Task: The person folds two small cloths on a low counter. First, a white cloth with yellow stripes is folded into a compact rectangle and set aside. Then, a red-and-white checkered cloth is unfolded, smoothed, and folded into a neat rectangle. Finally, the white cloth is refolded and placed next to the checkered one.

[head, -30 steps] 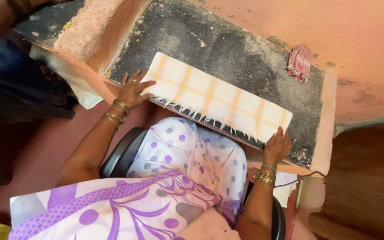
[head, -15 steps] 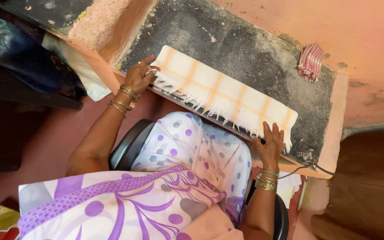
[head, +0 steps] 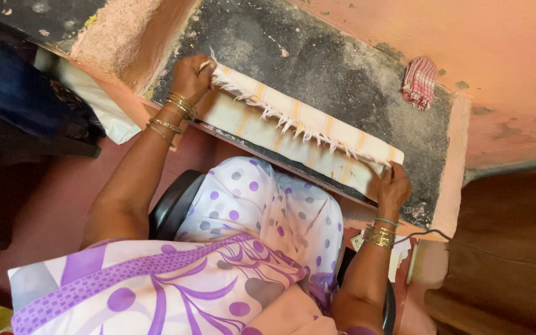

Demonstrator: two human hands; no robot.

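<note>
A long white cloth with orange stripes and a fringed edge lies along the near edge of a dark stone counter. My left hand grips the cloth's left end and my right hand grips its right end. The fringed near edge is lifted and folded back over the rest of the cloth. Gold bangles ring both wrists. I sit on a black chair in a purple and white dotted garment.
A small red and white checked rag lies at the counter's far right by the pink wall. A white bag and dark bundles hang at the left. A brown cloth-covered shape stands at the right.
Both hands have taken hold of the cloth's fringed near edge and lifted it up and away, folding it over the rest, which had lain flat.
</note>
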